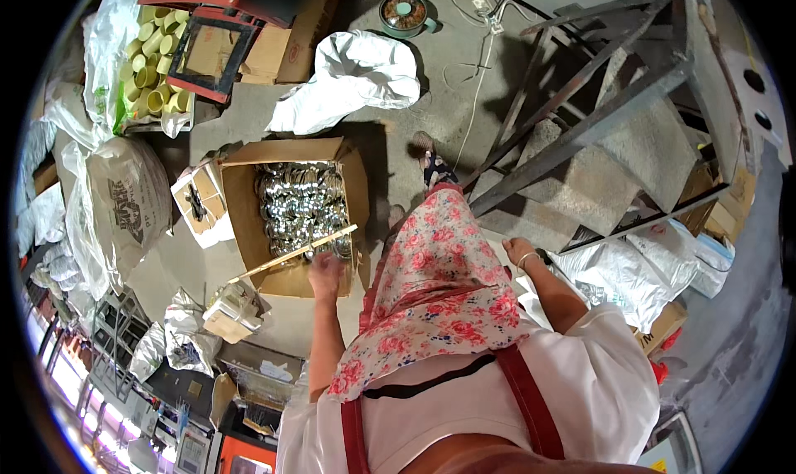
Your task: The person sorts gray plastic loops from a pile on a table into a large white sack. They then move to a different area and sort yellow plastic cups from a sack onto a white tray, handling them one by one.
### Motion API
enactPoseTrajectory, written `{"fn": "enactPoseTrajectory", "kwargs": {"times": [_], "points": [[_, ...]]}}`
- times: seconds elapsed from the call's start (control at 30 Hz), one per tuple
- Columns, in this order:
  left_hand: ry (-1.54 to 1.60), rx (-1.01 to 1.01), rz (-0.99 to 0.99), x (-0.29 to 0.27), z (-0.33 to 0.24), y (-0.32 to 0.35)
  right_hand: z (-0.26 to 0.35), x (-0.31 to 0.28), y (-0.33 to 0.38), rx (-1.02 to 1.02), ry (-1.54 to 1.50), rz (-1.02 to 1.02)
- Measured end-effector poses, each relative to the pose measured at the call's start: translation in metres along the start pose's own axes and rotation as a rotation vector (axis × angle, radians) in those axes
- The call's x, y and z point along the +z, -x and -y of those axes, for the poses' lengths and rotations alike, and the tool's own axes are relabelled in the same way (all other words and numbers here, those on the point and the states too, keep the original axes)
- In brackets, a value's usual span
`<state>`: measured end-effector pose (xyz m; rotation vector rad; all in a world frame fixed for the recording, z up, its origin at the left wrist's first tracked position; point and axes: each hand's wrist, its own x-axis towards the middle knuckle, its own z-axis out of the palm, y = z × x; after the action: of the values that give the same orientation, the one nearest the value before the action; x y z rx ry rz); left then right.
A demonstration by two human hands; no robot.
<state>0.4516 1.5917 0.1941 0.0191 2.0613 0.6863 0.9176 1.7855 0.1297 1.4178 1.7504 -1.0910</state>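
Note:
My left hand (326, 275), smeared by motion, is over the near right corner of an open cardboard box (240, 194). Shiny silver metal pieces (300, 200) are stacked in rows inside it. A thin pale strip (286, 253), which looks like wood, slants across the box's near side, just beyond my left fingers; whether they touch it I cannot tell. My right hand (521, 253) hangs beside my floral apron (439, 283), a bracelet at its wrist. Its fingers are curled in, and what they hold, if anything, is hidden. White sacks (634, 271) lie to its right.
A dark metal frame (580, 117) stands at the right. A white sack (356, 76) lies beyond the box, near a lidded round container (404, 14) and a white cable (477, 92). Yellow cups (153, 68) fill a container at the far left, behind a large bag (124, 209).

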Motion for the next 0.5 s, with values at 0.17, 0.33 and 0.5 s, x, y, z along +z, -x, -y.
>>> {"fn": "enactPoseTrajectory", "kwargs": {"times": [0.17, 0.33, 0.5], "points": [[0.022, -0.212, -0.029, 0.02, -0.009, 0.015, 0.062, -0.081, -0.061, -0.172, -0.246, -0.189], [0.116, -0.163, 0.001, 0.061, -0.045, 0.018, 0.125, -0.142, -0.094, -0.023, -0.648, -0.064], [-0.061, -0.057, -0.009, 0.082, -0.059, 0.016, 0.118, -0.139, -0.103, 0.106, -0.787, 0.086]]}}
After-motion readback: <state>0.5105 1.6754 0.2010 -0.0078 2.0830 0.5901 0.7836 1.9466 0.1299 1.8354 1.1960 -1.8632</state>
